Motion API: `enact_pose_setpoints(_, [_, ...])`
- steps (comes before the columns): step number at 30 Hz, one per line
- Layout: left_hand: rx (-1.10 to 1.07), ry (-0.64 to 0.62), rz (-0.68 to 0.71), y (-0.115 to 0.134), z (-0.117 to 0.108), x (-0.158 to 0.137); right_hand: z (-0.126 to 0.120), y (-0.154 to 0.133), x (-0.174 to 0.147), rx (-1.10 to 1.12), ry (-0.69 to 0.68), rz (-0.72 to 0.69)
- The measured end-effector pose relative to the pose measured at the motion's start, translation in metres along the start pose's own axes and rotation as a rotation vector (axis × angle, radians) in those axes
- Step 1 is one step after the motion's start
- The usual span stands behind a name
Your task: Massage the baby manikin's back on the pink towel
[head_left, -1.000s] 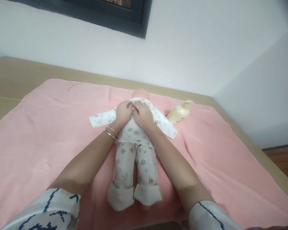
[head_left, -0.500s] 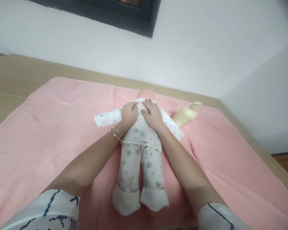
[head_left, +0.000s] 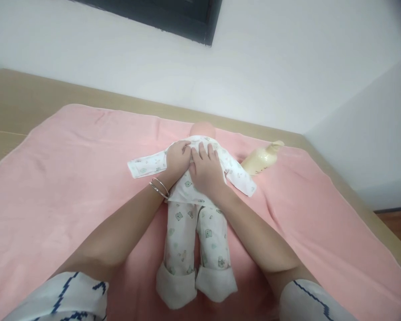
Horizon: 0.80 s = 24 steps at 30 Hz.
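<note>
A baby doll [head_left: 203, 129] lies stretched out, dressed in a white printed top [head_left: 187, 183] and matching trousers [head_left: 212, 236] with turned-up cuffs. My left hand [head_left: 178, 158] rests on the chest part of the top with its fingers bent in, seemingly gripping the cloth; its fingertips are mostly hidden. Beside it, my right hand [head_left: 207, 169] lies flat on the top, fingers stretched toward the doll's head. The sleeves spread out to both sides. Only the smooth, rounded head shows beyond the collar.
Beneath the doll is a pink blanket [head_left: 70, 196], spread over a tan surface [head_left: 36, 93]. A pale yellow bottle [head_left: 260, 160] lies tilted past the right sleeve. A white wall [head_left: 254, 67] with a dark frame [head_left: 194, 22] rises behind.
My right hand has moved down and left over the top, closer to my left hand. The right sleeve shows more fully. My left hand stays in nearly the same place.
</note>
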State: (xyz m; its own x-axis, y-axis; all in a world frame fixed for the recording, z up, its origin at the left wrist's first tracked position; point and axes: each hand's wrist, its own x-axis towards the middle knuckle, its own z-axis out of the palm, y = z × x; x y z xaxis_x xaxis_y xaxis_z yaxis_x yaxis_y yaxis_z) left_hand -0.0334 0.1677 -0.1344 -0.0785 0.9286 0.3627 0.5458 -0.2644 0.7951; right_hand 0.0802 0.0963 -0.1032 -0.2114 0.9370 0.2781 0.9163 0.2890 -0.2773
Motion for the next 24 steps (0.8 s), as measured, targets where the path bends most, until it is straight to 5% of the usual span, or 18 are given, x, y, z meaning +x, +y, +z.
enact_pose_setpoints(6, [-0.003, -0.008, 0.012, 0.001, -0.001, -0.001, -0.016, 0.034, 0.023, 0.099, -0.102, -0.058])
enact_pose_setpoints(9, [0.002, -0.010, 0.012, 0.003, -0.002, -0.002, -0.018, 0.052, 0.030, 0.156, -0.077, 0.033])
enact_pose_setpoints(14, [-0.004, -0.008, 0.014, 0.004, -0.002, -0.002, -0.018, 0.025, 0.014, 0.015, -0.079, 0.230])
enact_pose_setpoints(19, [-0.009, -0.010, 0.002, 0.000, 0.000, 0.001, -0.018, -0.012, -0.005, -0.117, -0.153, -0.046])
enact_pose_setpoints(24, [-0.005, 0.010, 0.018, -0.002, 0.001, 0.000, -0.022, 0.025, 0.017, 0.029, -0.152, -0.072])
